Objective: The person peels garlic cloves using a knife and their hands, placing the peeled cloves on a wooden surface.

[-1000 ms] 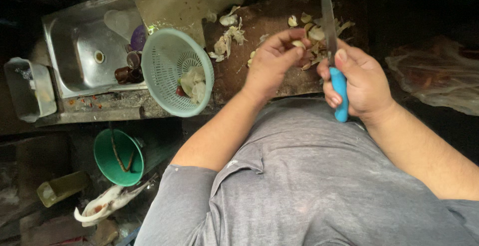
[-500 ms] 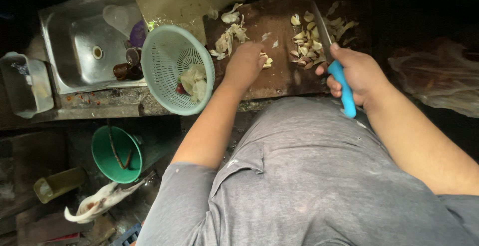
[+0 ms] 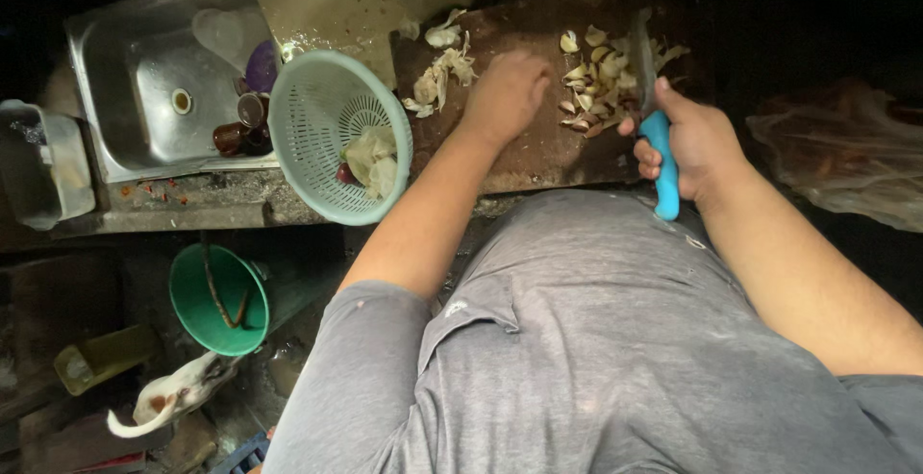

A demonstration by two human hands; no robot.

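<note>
Garlic: peeled cloves (image 3: 598,80) lie heaped on the dark board (image 3: 538,152), between the two hands, gathered in one place where the blade can reach them.
Right hand: the right hand (image 3: 694,142) is clamped round the blue handle of the knife (image 3: 652,113); the thumb rides high near the blade, probably to steady it.
Knife: the blade points away from the body, its flat side against the right edge of the heap, apparently as a wall that keeps the cloves together.
Left hand: the left hand (image 3: 505,94) rests knuckles-up on the board just left of the cloves, fingers curled under; whether it pinches anything cannot be told.
Skins: papery peels (image 3: 440,75) lie further left on the board, apart from the cloves, so waste and food stay separate.
Basket: a pale green basket (image 3: 317,118) sits beside the board within the left arm's reach, holding pale leafy scraps and something dark red.
Sink: a steel sink (image 3: 125,99) beyond the basket holds small cups and a purple item.
Bucket: a green bucket (image 3: 197,291) stands on the floor below the counter edge.
Animal: a small white animal (image 3: 168,399) lies near the bucket.
</note>
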